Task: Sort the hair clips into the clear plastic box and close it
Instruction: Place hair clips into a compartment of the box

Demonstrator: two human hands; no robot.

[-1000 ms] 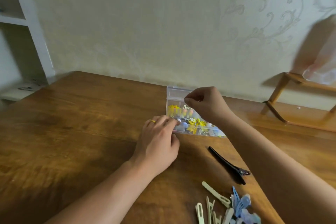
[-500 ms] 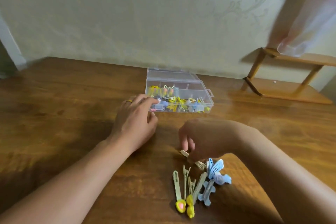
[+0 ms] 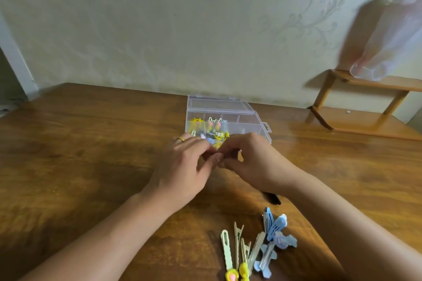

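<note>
The clear plastic box (image 3: 258,121) stands open on the wooden table, its lid (image 3: 217,104) laid back toward the wall. Yellow, pink and blue clips fill its left compartments. Just in front of the box my left hand (image 3: 182,166) and my right hand (image 3: 255,162) meet fingertip to fingertip, both pinching a small pale hair clip that the fingers almost wholly hide. A loose pile of cream hair clips (image 3: 239,248) and blue hair clips (image 3: 277,228) lies near the table's front edge. Under my right wrist, the tip of a black clip (image 3: 272,198) pokes out.
A small wooden shelf (image 3: 365,121) stands at the back right of the table, with a translucent plastic bag (image 3: 388,36) hanging above it. The wall runs right behind the box. A white shelf post (image 3: 13,61) is at the far left.
My right hand came from the box to the clip pile, took a cream clip, and has now moved up to meet my left hand in front of the box.
</note>
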